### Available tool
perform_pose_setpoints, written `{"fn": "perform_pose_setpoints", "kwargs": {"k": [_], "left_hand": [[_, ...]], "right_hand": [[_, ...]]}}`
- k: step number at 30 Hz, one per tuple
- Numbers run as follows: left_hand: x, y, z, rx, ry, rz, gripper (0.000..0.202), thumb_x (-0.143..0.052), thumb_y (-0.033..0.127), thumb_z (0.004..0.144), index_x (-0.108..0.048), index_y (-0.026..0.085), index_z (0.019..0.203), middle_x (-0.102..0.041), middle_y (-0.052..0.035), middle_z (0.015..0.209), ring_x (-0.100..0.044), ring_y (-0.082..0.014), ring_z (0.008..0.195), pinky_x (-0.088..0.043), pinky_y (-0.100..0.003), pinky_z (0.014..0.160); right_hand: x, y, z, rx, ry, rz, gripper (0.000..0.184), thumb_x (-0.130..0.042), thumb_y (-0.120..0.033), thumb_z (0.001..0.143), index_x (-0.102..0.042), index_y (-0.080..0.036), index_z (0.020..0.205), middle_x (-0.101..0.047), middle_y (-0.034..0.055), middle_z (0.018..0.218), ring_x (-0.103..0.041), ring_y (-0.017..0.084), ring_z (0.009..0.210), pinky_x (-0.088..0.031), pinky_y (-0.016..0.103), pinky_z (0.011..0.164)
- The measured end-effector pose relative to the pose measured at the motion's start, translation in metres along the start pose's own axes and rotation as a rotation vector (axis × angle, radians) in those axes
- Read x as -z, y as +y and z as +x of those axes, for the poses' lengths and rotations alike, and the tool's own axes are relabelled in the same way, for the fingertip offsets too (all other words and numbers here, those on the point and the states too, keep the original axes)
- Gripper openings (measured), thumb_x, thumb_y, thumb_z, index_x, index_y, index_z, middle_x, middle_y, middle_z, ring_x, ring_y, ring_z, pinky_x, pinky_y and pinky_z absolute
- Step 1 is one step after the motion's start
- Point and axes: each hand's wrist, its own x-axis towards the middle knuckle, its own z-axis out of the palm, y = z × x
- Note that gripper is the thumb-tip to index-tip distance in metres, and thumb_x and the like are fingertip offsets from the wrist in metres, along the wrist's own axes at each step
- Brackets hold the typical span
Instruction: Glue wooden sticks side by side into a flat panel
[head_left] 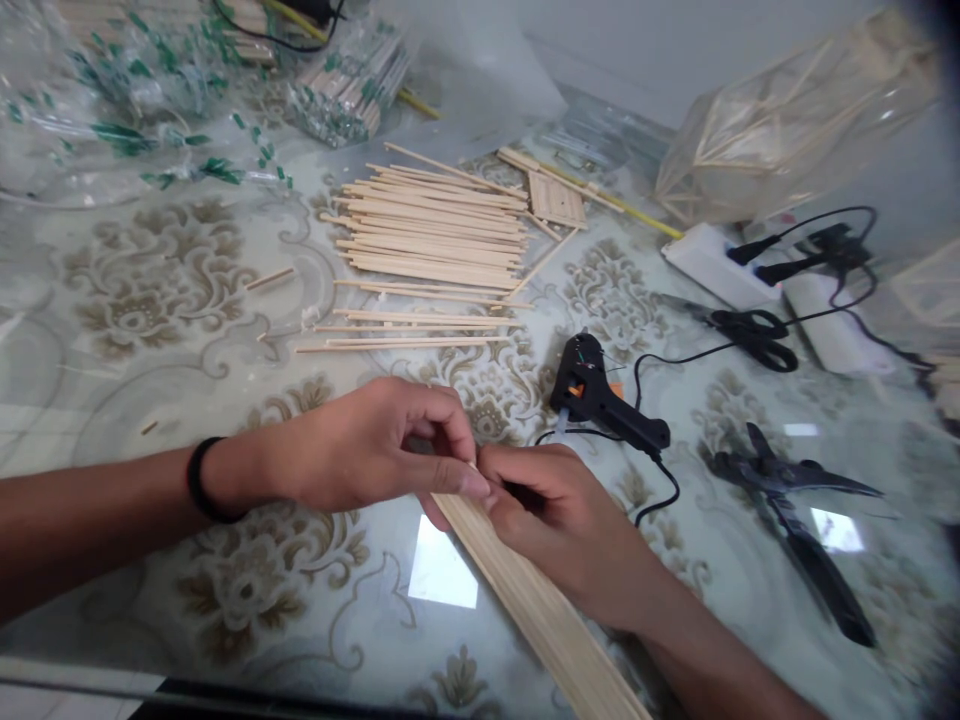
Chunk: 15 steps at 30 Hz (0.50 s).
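A long flat strip of pale wooden sticks (pixel 529 605), laid side by side, slants from between my hands toward the bottom edge. My left hand (pixel 379 445), with a black band on its wrist, pinches the strip's far end between thumb and fingers. Right beside it, my right hand (pixel 559 510) has its fingers curled at the same end, thumb tip close to the left thumb. Anything small between the fingertips is hidden. Just beyond my right hand lies a black glue gun (pixel 592 390) with an orange trigger. Loose wooden sticks (pixel 435 225) form a pile farther back.
To the right lie black-handled scissors (pixel 757 335), dark pliers-like cutters (pixel 802 510) and a white power strip (pixel 720 265) with cables. A wrapped stick frame (pixel 795 120) stands at back right. Plastic wrappers (pixel 150 90) and a packed stick bundle (pixel 352 85) are at back left.
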Motion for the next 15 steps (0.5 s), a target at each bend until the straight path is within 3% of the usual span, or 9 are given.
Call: {"fn": "perform_pose_setpoints", "kwargs": {"k": [7, 15], "left_hand": [[0.001, 0.008, -0.002, -0.027, -0.033, 0.054, 0.018, -0.068, 0.032, 0.096, -0.068, 0.015, 0.091, -0.067, -0.0026, 0.09, -0.067, -0.014, 0.078, -0.057, -0.023, 0.068], [-0.007, 0.009, -0.005, -0.053, 0.063, 0.217, 0.018, -0.058, 0.03, 0.1, -0.06, 0.018, 0.086, -0.063, -0.0015, 0.088, -0.07, -0.0144, 0.072, -0.056, -0.023, 0.061]], "right_hand": [[-0.002, -0.003, 0.003, 0.009, 0.003, -0.011, 0.035, -0.054, -0.025, 0.097, -0.039, -0.024, 0.066, -0.028, -0.0078, 0.061, -0.026, 0.009, 0.054, -0.022, 0.027, 0.047], [-0.003, -0.003, 0.005, 0.066, 0.02, -0.053, 0.037, -0.05, -0.027, 0.105, -0.042, -0.024, 0.069, -0.031, -0.0083, 0.062, -0.03, 0.01, 0.054, -0.027, 0.027, 0.05]]}}
